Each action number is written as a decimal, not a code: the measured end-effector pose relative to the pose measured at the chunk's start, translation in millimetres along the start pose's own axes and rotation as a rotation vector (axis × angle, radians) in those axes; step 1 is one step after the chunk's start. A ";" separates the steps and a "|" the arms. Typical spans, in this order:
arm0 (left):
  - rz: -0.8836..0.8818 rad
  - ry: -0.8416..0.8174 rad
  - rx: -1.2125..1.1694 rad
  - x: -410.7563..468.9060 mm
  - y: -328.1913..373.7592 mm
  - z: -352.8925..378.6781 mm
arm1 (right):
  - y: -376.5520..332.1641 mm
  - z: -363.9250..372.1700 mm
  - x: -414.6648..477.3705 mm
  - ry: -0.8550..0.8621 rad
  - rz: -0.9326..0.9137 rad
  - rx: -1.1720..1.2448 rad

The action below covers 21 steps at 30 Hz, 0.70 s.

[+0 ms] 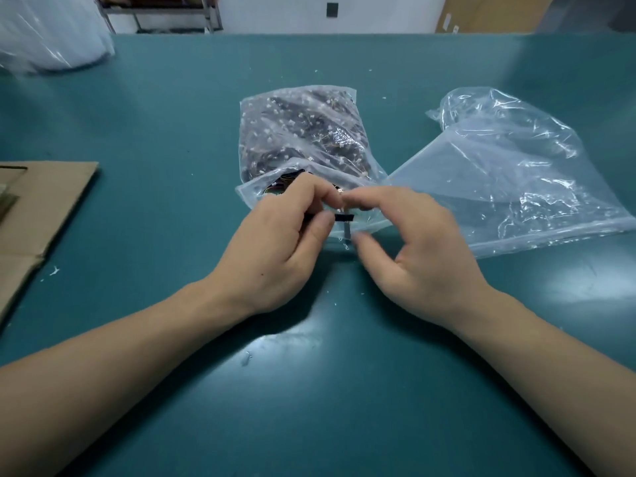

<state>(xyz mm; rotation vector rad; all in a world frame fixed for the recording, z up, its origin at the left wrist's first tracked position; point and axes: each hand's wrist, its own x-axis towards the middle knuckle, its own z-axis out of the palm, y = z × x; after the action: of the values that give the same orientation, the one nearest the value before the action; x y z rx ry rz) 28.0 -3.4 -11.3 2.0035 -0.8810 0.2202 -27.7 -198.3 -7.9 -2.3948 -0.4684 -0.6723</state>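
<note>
- The left hand (pixel 275 235) is closed on a small black part (pixel 345 219), which is pinched between thumb and forefinger just above the desk (pixel 172 115).
- The right hand (pixel 423 242) is curled close against the same part. Whether the part is gripped there cannot be told, as the fingertips are blurred.
- The part is held at the open mouth of the full bag (pixel 299 132).
- The part could be dropped if the pinch is loosened while it is passed across.
- Wires could be dragged out of the mouth if one is snagged.
- An empty bag (pixel 509 173) lies to the right, and cardboard (pixel 44 201) to the left.
</note>
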 end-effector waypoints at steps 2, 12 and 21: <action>-0.025 0.000 -0.070 -6.3 7.9 3.7 | -2.1 -3.4 -9.6 -0.022 0.016 -0.044; 0.022 -0.137 -0.084 -13.4 9.2 4.1 | 1.4 -9.3 -24.2 -0.052 0.215 0.242; -0.247 -0.237 -0.408 -1.7 4.8 -1.9 | 2.6 -9.4 -24.5 0.163 0.116 0.231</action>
<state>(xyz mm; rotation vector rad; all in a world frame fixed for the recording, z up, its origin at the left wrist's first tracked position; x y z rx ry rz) 23.9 -2.6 -7.8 1.7500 -0.7430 -0.3197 -49.6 -210.3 -16.4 -2.1130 -0.3171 -0.7133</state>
